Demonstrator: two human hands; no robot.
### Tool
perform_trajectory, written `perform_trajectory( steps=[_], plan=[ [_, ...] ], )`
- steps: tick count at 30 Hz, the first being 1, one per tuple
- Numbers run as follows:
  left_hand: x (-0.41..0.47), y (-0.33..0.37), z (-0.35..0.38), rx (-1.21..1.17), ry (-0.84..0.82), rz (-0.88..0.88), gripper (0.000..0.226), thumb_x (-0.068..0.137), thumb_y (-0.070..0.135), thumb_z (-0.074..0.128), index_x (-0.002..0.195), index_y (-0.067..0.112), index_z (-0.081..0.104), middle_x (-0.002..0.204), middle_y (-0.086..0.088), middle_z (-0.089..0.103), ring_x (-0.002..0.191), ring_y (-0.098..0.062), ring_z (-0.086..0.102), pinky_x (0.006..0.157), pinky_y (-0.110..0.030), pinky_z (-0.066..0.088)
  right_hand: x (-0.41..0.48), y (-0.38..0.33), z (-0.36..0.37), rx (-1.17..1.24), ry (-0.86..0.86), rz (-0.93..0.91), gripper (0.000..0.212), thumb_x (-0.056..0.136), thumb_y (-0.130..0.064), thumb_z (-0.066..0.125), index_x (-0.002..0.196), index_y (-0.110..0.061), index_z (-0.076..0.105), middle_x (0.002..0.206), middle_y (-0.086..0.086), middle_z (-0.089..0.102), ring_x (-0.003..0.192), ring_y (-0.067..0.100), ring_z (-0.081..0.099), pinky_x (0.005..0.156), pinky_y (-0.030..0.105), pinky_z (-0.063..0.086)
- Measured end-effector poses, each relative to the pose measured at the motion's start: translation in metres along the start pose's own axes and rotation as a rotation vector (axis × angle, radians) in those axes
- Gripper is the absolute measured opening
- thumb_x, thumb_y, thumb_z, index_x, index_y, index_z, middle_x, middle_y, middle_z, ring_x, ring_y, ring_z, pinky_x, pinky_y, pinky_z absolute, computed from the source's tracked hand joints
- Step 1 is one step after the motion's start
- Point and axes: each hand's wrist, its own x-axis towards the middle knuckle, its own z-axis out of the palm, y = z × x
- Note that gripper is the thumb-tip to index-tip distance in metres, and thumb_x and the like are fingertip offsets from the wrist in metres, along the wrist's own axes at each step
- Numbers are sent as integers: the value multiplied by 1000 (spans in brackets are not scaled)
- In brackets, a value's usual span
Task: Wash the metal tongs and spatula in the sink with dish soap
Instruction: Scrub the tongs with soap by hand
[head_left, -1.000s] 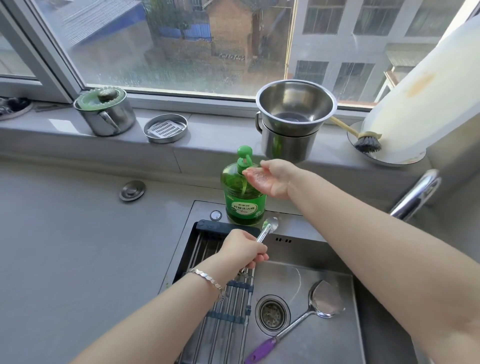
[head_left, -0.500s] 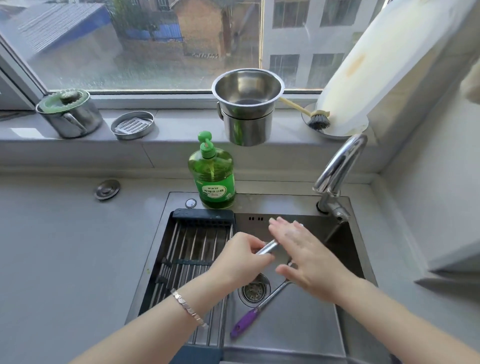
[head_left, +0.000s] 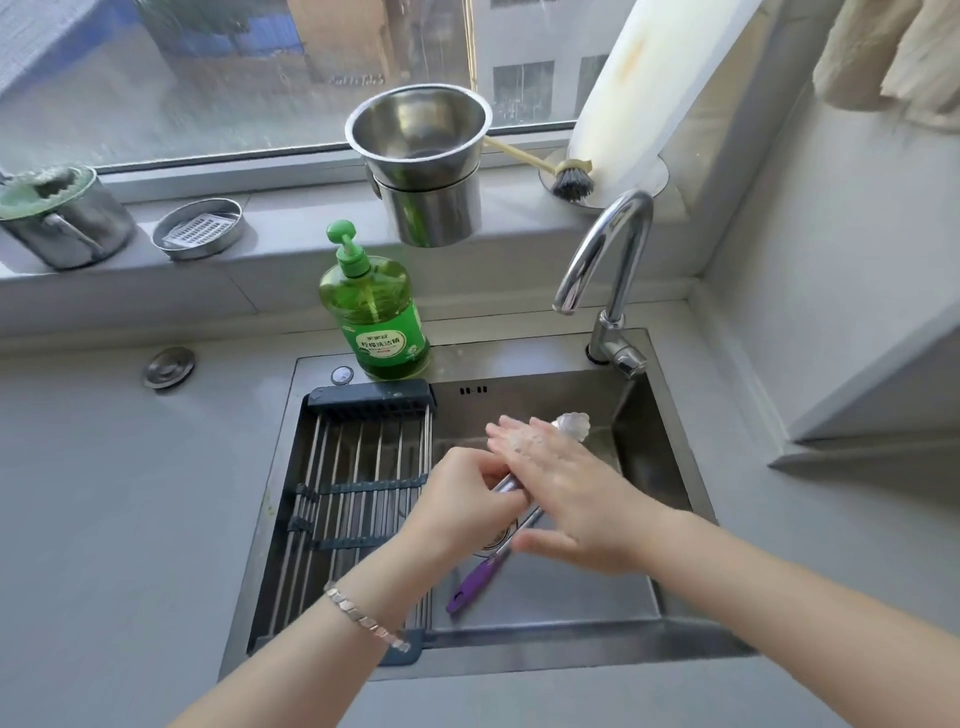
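Tongs held over the sink, tip up toward the tap

Her left hand (head_left: 462, 499) is closed round the metal tongs (head_left: 569, 423) near their lower end. They slant across the sink (head_left: 519, 654), scalloped tip pointing up-right toward the faucet (head_left: 608, 270). The right hand (head_left: 566, 493) lies flat and open over the shaft, fingers spread, gripping nothing. Below, the spatula (head_left: 475, 577) rests on the sink floor on the same diagonal, purple handle toward her. Green dish soap (head_left: 376, 317) stands on the back rim.
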Motion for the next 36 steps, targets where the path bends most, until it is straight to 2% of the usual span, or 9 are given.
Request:
perform_trajectory(
  steps=[4,9,11,14,18,25,29,32,36],
  plan=[
    [-7,1,-7,-50,-150,-27,15,72,7,72,86,13,69,66,2,60,60,-12,51,60,-23,44,-6,27,-11,-25,149,73,53,94,-44,31,112,-5,62,113,10,65,116,26,56,111,30,21],
    [-12,-4,-19,-122,-223,-7,4,82,6,67,80,9,65,57,13,62,51,4,54,54,-7,41,-9,31,-14,-30,236,99,31,86,-29,41,83,-6,62,78,6,62,77,22,53,81,28,37],
    [-11,-7,-20,-122,-175,23,16,90,14,59,75,11,63,67,8,68,56,6,58,57,-4,42,-14,38,-17,-15,224,224,39,87,-32,35,87,-7,64,81,7,64,78,28,59,81,32,43],
    [-7,-10,-12,-123,-132,54,17,93,12,53,77,9,56,72,-4,64,73,-2,66,74,-13,49,-18,31,-4,31,235,306,59,94,-44,27,112,-2,64,108,14,67,104,32,62,102,31,34],
    [-7,-12,7,-62,-99,136,27,89,1,54,76,24,58,68,10,60,60,6,53,62,-15,44,-19,-24,19,241,124,192,95,84,-70,2,144,-1,27,151,7,26,142,15,19,117,24,1],
    [-8,-16,12,-140,-43,197,13,91,11,58,87,0,64,77,-9,62,76,-19,58,79,-46,49,-25,-15,17,127,212,292,110,73,-81,-7,146,-1,11,156,9,5,143,10,-7,115,23,-11],
    [-12,-17,10,-132,-89,226,27,84,25,56,80,0,63,69,-3,59,68,-18,56,72,-37,48,-30,-17,21,206,138,186,110,72,-81,-2,146,-2,12,155,5,3,140,1,-10,113,15,-14],
    [-14,-19,5,-223,-112,187,28,76,32,57,64,7,55,62,0,46,63,-13,43,62,-26,36,-36,5,11,292,173,345,119,63,-87,-11,148,-8,16,157,2,11,138,-4,-6,108,7,-15],
    [-18,-16,10,-556,-192,96,18,78,20,46,71,8,57,63,6,57,68,-8,54,69,-14,47,-30,-28,17,180,152,115,105,77,-78,0,146,-1,19,154,5,13,143,8,0,116,20,-7]
  ],
)
